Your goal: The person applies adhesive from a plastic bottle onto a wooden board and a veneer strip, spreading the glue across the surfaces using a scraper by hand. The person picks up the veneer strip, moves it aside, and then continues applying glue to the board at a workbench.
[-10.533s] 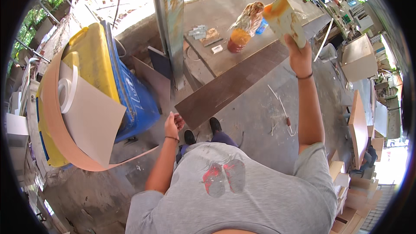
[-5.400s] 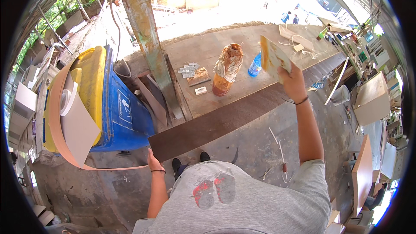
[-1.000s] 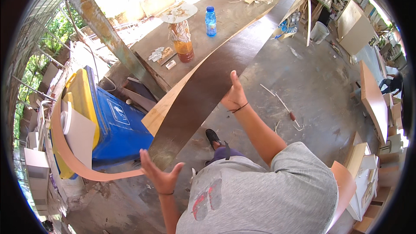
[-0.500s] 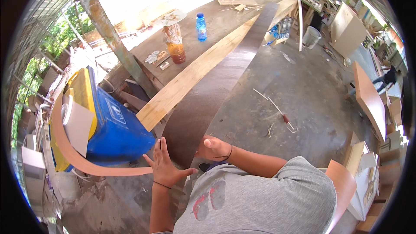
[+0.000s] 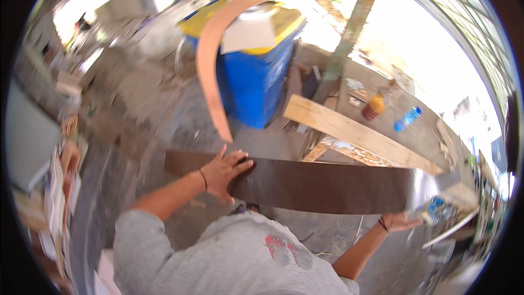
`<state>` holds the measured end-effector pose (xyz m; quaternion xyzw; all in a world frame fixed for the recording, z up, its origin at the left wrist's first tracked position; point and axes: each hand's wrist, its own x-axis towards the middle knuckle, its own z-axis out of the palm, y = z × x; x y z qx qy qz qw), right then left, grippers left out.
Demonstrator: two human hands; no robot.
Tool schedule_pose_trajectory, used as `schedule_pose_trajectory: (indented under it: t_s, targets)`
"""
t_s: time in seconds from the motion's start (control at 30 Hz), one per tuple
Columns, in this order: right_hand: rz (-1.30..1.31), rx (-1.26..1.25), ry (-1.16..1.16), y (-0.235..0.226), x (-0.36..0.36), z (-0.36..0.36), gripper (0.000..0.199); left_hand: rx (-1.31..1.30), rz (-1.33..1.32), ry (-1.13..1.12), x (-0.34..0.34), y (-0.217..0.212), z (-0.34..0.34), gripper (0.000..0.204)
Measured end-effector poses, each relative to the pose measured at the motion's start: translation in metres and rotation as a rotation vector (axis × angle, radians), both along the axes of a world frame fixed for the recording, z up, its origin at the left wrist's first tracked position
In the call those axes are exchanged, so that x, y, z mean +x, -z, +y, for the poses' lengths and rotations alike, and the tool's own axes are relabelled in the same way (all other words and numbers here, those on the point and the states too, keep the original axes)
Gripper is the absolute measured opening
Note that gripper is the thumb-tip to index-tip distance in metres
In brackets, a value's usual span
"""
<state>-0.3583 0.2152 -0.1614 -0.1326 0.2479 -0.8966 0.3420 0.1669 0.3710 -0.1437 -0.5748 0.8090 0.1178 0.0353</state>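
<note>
You are standing on a concrete floor as sunlight is flooding past a blue bin and pale plank.

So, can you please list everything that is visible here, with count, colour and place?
dark board: one, dark brown, across the middle, held flat
pale plank: one, light wood, behind the dark board
bin: one, blue with yellow lid, top centre
curved strip: one, tan, leaning on the bin
post: one, grey-green, upper right
bottle: one, blue, on the bench at right
jar: one, orange, beside the bottle
left hand: fingers spread on the board
right hand: under the board's right end
</note>
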Motion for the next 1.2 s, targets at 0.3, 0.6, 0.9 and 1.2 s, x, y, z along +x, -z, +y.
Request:
schedule_pose_trajectory:
  t_s: [0.3,0.6,0.9,1.2]
  targets:
    - [-0.013,-0.051,-0.098,-0.044,-0.072,-0.012,0.101,0.154,-0.129,-0.277,0.027,0.047,0.113,0.130]
    - [-0.079,-0.095,-0.067,-0.124,-0.052,-0.014,0.112,0.118,0.007,-0.416,0.052,0.078,0.164,0.133]
    - [0.213,-0.106,-0.152,-0.151,0.061,0.006,0.102,0.036,0.041,-0.473,0.113,0.129,0.219,0.129]
    - [0.405,-0.233,-0.321,-0.205,0.244,0.073,0.094,-0.004,0.139,-0.485,0.221,0.161,0.290,0.125]
